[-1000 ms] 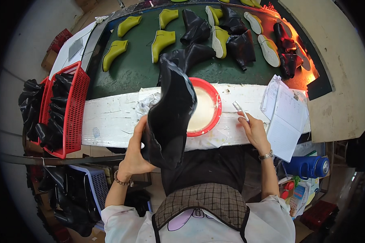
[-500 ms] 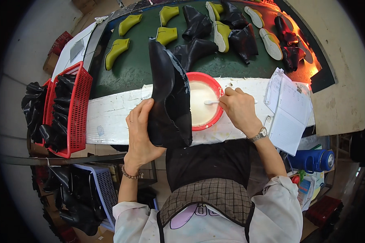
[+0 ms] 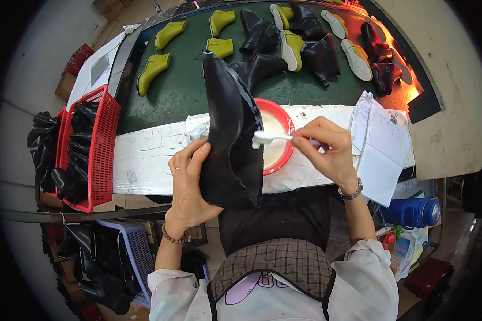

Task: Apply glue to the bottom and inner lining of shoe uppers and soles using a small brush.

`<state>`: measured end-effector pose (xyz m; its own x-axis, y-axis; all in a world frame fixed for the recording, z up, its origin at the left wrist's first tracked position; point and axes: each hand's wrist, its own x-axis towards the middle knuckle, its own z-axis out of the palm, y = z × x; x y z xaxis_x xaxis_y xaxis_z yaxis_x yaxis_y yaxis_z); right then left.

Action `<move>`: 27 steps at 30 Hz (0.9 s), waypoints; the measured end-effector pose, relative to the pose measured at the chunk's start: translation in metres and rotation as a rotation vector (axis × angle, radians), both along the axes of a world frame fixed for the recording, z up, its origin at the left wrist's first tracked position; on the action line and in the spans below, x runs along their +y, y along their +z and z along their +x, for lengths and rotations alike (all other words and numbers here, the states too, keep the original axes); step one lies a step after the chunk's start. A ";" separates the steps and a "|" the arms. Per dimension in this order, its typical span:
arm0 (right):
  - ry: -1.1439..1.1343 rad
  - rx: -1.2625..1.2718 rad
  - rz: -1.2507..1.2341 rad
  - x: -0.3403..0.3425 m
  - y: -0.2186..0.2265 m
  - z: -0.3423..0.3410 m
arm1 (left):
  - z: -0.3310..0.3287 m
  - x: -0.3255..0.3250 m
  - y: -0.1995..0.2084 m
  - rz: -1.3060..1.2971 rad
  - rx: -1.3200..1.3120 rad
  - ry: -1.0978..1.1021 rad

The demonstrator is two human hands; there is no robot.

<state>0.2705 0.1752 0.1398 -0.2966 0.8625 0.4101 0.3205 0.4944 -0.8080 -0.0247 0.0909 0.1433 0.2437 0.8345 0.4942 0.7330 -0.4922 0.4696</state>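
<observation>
My left hand [image 3: 186,176] grips a black leather boot upper [image 3: 225,117] from its left side, with the long part pointing away from me. A whitish smear runs along the upper's right edge. Between the fingers of my right hand [image 3: 329,150] is a white toothbrush [image 3: 273,137], closed on its handle. Its bristles carry a pale, creamy blob and are beside the upper's open edge; whether they touch cannot be told. Behind both sits a red basin [image 3: 285,116] of cream-coloured liquid, partly hidden by the upper.
On the green conveyor [image 3: 182,99] lie yellow-green shoe forms [image 3: 154,72], white-soled ones and black uppers [image 3: 321,59]. A red basket [image 3: 103,144] of black uppers stands left, a purple crate [image 3: 135,257] below it. Papers [image 3: 383,150] and a blue flask [image 3: 412,212] are at right.
My right hand has lifted the toothbrush out of the basin and brought it left toward the boot upper. The upper, in my left hand, has shifted slightly right and nearer me.
</observation>
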 end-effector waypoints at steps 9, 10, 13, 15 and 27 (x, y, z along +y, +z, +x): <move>-0.096 0.044 0.222 0.038 0.003 -0.004 | 0.000 -0.003 0.000 -0.003 -0.081 -0.053; -0.042 0.046 0.219 0.034 0.002 -0.004 | -0.001 -0.002 0.000 -0.004 -0.080 -0.043; 0.040 0.093 0.186 0.020 -0.005 -0.006 | -0.004 0.004 -0.001 0.011 -0.136 0.007; 0.105 0.127 0.189 0.013 -0.010 -0.006 | -0.005 0.008 -0.001 0.035 -0.173 0.007; 0.209 0.075 0.180 -0.015 -0.005 -0.005 | -0.012 0.021 -0.004 0.176 -0.171 0.095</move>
